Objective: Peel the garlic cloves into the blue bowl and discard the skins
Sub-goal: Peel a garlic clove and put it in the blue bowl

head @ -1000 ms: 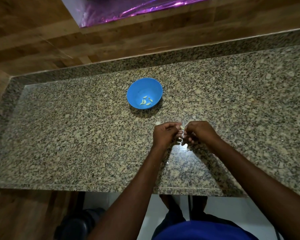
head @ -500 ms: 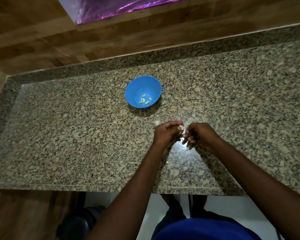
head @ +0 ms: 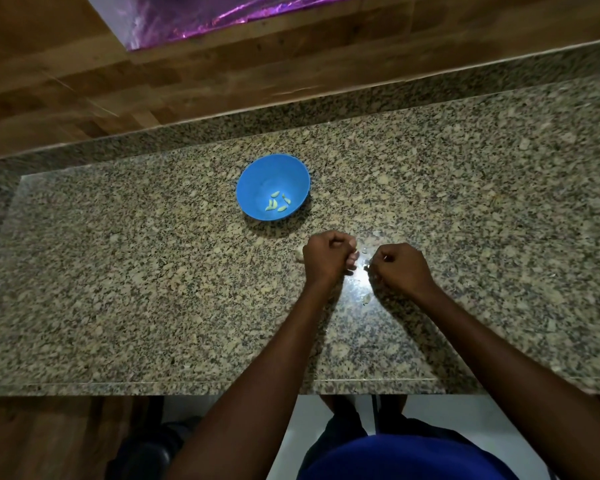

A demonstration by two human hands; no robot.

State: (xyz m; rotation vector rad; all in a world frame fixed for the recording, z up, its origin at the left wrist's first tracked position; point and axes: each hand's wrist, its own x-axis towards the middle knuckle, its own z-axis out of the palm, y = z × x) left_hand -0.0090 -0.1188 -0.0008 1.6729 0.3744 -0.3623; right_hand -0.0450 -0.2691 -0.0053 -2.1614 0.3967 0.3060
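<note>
The blue bowl [head: 257, 174] stands on the granite counter beyond my hands, with several peeled garlic cloves [head: 278, 204] in its bottom. My left hand [head: 326, 256] is curled and pinches a pale garlic clove [head: 353, 242] at its fingertips. A short gap to the right, my right hand [head: 400, 268] is curled too, thumb and fingers pinched on what looks like a small scrap of garlic skin; most of it is hidden. Another pale garlic piece [head: 298, 253] lies on the counter against the left side of my left hand.
Loose bits of skin [head: 366, 298] lie on the granite counter [head: 136, 271] between and just behind my hands. A granite upstand and a wooden wall run along the back. The counter's front edge is close to my body.
My hands were together on the clove; now they have pulled apart, the right hand moving right and away from it. The camera view has shifted a little.
</note>
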